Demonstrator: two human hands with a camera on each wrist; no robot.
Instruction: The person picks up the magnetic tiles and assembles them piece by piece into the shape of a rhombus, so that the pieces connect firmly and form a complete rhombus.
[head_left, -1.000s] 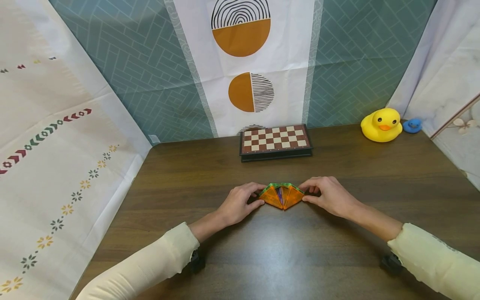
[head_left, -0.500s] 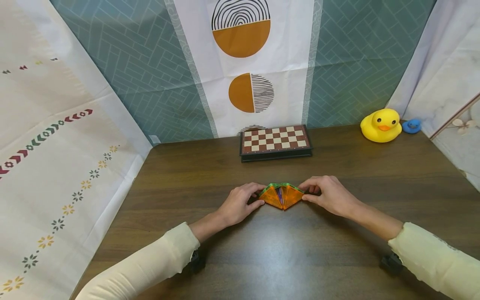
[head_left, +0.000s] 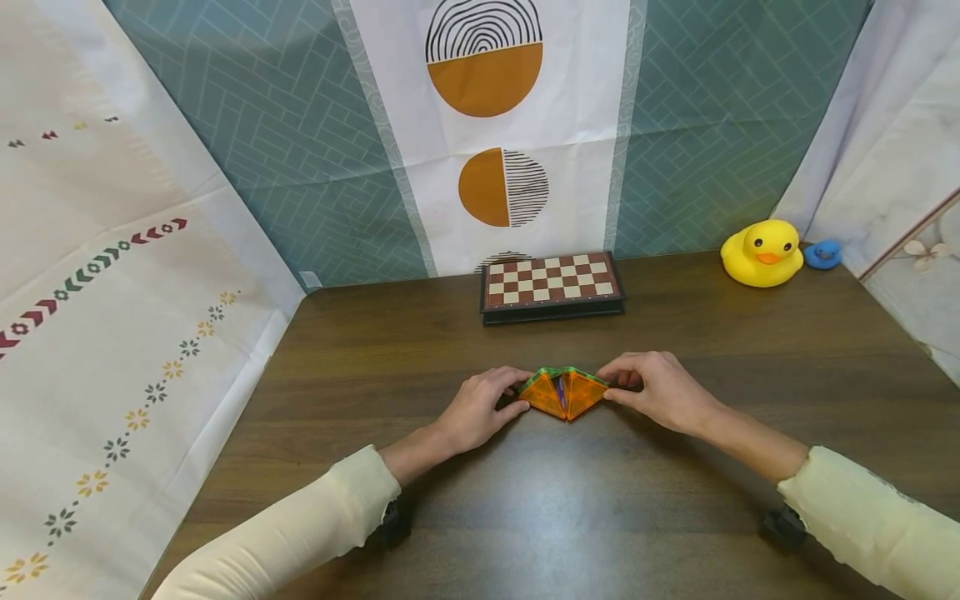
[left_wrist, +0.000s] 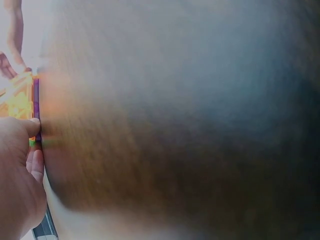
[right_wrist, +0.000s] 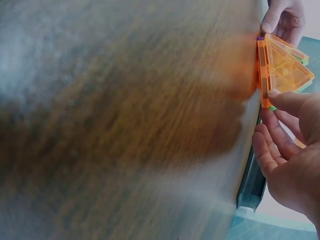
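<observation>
A small structure of translucent magnetic tiles [head_left: 586, 394] stands on the table between both hands. Its front faces are orange triangles, green edges run along the back, and a purple strip shows in the middle gap. My left hand [head_left: 480, 407] pinches the left end between thumb and fingers. At the opposite end, my right hand [head_left: 663, 393] pinches the structure the same way. In the right wrist view, the thumb lies on an orange tile [right_wrist: 285, 72] and the other fingers curl below it. The left wrist view shows the left thumb at a purple edge [left_wrist: 36, 100].
A folded chessboard case [head_left: 551, 283] lies behind the tiles, near the back edge of the wooden table [head_left: 375, 333]. At the back right sit a yellow rubber duck [head_left: 762, 254] and a small blue duck [head_left: 823, 254]. Patterned cloths hang around the table.
</observation>
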